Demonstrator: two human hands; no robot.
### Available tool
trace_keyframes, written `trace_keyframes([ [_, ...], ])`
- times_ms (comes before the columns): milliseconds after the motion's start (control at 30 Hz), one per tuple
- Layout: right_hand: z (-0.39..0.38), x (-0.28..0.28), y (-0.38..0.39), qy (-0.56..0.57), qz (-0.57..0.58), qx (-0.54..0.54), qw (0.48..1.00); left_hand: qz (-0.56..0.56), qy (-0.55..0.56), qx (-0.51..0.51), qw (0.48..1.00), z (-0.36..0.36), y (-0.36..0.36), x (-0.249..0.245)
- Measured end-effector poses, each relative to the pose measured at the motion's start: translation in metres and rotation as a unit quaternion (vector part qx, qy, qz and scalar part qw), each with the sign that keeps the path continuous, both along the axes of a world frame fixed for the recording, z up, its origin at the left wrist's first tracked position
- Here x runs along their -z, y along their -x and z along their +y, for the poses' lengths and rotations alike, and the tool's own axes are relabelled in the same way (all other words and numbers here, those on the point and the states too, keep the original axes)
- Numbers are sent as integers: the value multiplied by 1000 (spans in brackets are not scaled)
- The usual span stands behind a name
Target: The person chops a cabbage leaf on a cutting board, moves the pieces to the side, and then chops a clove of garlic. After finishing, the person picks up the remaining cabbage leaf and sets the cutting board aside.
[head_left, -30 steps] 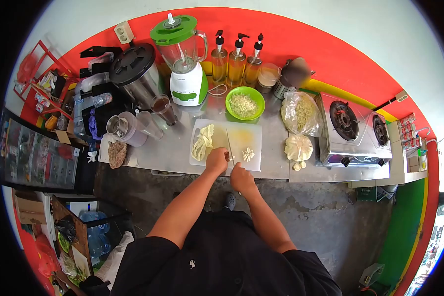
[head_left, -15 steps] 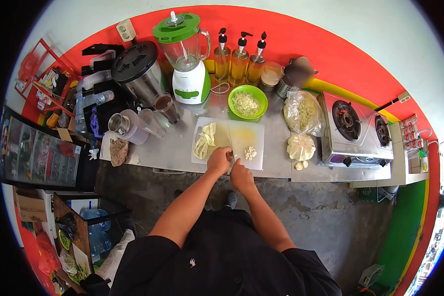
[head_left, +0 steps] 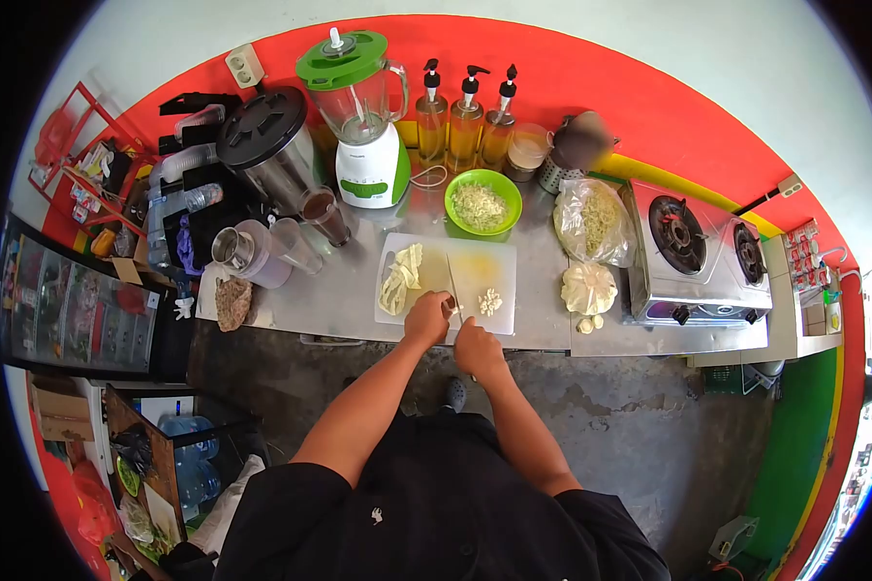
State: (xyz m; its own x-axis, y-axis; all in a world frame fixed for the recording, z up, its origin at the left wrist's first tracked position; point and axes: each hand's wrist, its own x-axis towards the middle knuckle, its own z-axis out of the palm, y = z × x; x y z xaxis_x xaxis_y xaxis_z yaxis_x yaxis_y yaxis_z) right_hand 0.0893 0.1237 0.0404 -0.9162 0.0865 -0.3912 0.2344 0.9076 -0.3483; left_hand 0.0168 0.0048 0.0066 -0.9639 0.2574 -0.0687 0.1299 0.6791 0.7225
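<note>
My right hand (head_left: 479, 351) is wrapped round the handle of a knife (head_left: 454, 279), whose blade points away from me over the white cutting board (head_left: 502, 324). Just left of the blade, my left hand (head_left: 429, 318) is closed, its fingertips pressed on something small and pale that I cannot make out. Chopped white pieces (head_left: 490, 302) lie right of the blade. Pale leafy strips (head_left: 400, 279) rest on the board's left part. Behind the board stands a green bowl (head_left: 483, 202) with chopped pale pieces in it.
A blender (head_left: 372, 165), pump bottles (head_left: 465, 132) and a steel container (head_left: 279, 155) stand at the back. To the right are a plastic bag (head_left: 594, 223), a garlic bulb (head_left: 589, 289) and a gas stove (head_left: 693, 254). Cups and a jug (head_left: 252, 254) stand left.
The knife blade now shows more fully over the board, and my right hand has turned slightly and come a little nearer to me. The whole view has shifted slightly.
</note>
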Motion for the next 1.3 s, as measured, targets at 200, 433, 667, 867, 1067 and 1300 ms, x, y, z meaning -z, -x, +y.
trace_keyframes([
  [200,-9,0,0,-7,12,3,1000,0,-4,-15,1000,2,-5,2],
  [433,-10,4,-4,3,11,16,1000,2,19,-20,1000,4,-7,-9],
  [667,-8,-8,-3,5,2,-2,1000,-11,15,-17,1000,3,-8,5],
  [867,-1,-2,4,21,-11,6,1000,40,38,-15,998,3,-17,-5],
  [1067,-7,8,0,20,-22,7,1000,49,39,-24,998,3,-17,2],
  [1300,-3,-2,-4,43,-19,7,999,92,51,28,994,-9,-16,1],
])
